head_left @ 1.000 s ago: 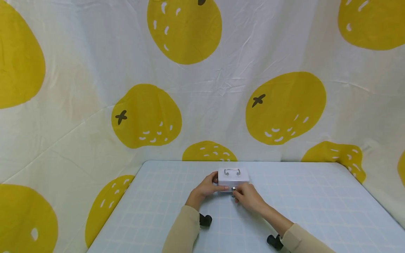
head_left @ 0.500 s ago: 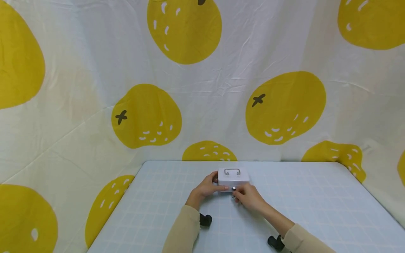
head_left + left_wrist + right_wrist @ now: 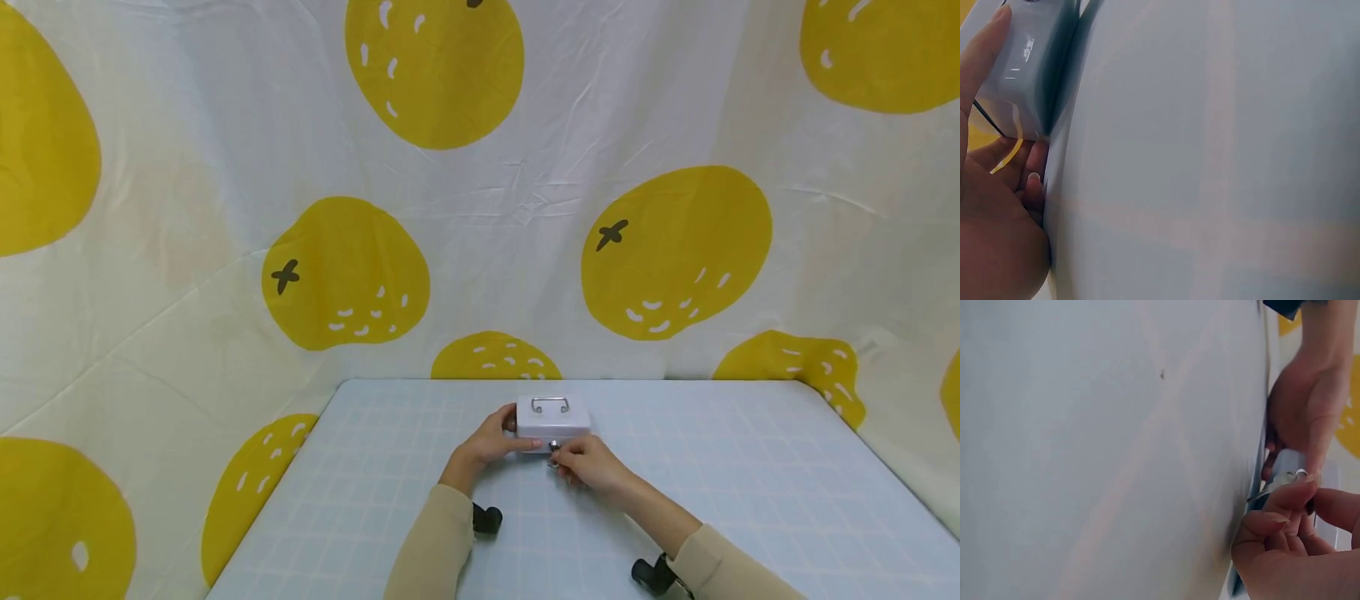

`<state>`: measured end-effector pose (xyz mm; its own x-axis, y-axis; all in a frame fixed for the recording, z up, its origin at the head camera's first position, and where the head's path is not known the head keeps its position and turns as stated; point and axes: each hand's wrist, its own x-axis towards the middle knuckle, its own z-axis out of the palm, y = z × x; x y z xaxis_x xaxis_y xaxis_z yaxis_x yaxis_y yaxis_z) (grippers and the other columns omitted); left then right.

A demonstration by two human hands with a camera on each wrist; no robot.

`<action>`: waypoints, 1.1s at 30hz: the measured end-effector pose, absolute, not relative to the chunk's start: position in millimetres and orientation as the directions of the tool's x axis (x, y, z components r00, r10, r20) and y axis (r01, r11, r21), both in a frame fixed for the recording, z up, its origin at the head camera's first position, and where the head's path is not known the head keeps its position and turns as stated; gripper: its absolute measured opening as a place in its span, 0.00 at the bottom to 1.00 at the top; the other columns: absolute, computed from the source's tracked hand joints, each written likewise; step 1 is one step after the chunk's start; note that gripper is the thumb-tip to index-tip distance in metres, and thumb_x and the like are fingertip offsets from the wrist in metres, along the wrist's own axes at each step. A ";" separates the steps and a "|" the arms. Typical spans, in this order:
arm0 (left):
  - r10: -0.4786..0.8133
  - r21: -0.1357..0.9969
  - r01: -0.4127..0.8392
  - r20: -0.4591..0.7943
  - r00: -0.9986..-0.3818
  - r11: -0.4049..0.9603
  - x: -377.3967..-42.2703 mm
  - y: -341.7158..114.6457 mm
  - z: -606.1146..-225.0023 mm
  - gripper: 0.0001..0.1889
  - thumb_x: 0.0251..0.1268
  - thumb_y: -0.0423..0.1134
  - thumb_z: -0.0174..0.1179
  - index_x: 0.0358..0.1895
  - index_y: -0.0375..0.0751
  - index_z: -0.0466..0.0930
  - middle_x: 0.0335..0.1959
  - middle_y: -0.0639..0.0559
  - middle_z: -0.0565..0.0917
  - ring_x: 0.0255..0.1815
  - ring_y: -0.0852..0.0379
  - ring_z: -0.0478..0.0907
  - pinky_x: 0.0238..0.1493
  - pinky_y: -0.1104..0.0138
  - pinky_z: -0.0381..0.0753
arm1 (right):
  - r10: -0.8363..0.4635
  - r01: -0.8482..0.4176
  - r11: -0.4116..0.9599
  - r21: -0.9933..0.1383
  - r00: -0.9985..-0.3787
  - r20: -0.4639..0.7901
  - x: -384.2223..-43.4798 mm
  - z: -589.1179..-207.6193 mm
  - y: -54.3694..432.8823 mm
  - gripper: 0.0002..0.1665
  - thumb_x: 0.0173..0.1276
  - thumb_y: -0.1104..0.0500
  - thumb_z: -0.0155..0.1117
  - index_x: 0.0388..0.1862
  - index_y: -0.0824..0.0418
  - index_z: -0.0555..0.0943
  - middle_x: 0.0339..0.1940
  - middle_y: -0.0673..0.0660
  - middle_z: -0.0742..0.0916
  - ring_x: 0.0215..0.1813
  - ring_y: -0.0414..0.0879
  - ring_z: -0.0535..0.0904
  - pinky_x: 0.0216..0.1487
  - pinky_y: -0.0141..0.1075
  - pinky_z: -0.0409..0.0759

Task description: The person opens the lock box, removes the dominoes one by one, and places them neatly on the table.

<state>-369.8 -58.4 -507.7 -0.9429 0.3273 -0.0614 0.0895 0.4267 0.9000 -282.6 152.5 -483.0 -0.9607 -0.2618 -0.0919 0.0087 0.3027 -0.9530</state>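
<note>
A small white cash box [image 3: 553, 427] with a wire handle [image 3: 551, 402] on its lid stands on the table, lid down. My left hand [image 3: 486, 445] grips its left end, thumb along the front face and fingers round the side; the left wrist view shows the same hold on the box [image 3: 1029, 50]. At the round silver lock [image 3: 554, 445] in the front, my right hand [image 3: 594, 467] pinches a key between thumb and forefinger. The key is mostly hidden by the fingers. Small metal pieces [image 3: 1281, 482] hang beside them in the right wrist view.
The table [image 3: 750, 483] has a pale blue checked cover. Behind it hangs a white curtain [image 3: 510, 275] with large yellow fruit prints. Black wrist cameras [image 3: 487, 521] sit under both forearms, next to the beige sleeves [image 3: 435, 542].
My right hand has turned slightly at the lock, its lower fingers shifting and the wrist camera moving a little. The left hand and the box stay in place.
</note>
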 end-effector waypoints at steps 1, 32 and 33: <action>0.326 0.899 0.090 -0.062 -0.943 0.429 -370.1 -58.3 -507.9 0.46 0.50 0.49 0.82 0.73 0.43 0.69 0.48 0.52 0.79 0.50 0.53 0.73 0.55 0.57 0.73 | -0.267 0.036 0.278 -0.960 -0.957 -0.113 -283.1 -483.4 152.9 0.16 0.77 0.62 0.58 0.41 0.76 0.84 0.24 0.52 0.81 0.25 0.40 0.72 0.26 0.32 0.70; 0.315 0.903 0.081 -0.063 -0.947 0.422 -367.9 -56.8 -509.0 0.47 0.50 0.47 0.82 0.74 0.42 0.67 0.51 0.51 0.80 0.52 0.53 0.74 0.61 0.54 0.73 | -0.330 0.301 0.022 -0.953 -0.898 -0.291 -285.8 -485.5 156.6 0.16 0.80 0.62 0.52 0.49 0.76 0.81 0.28 0.51 0.80 0.31 0.41 0.74 0.33 0.33 0.70; 0.317 0.904 0.082 -0.061 -0.947 0.419 -367.9 -56.9 -508.8 0.47 0.50 0.47 0.82 0.74 0.42 0.67 0.51 0.51 0.80 0.52 0.53 0.74 0.60 0.55 0.73 | -0.316 0.299 0.035 -0.954 -0.902 -0.294 -285.4 -484.8 156.8 0.16 0.80 0.62 0.53 0.49 0.76 0.81 0.28 0.52 0.80 0.31 0.42 0.74 0.33 0.33 0.70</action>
<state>-367.9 -56.9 -508.8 -0.9465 0.3169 -0.0605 0.0825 0.4190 0.9042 -285.4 156.8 -484.8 -0.9020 -0.3164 -0.2939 0.2986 0.0347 -0.9537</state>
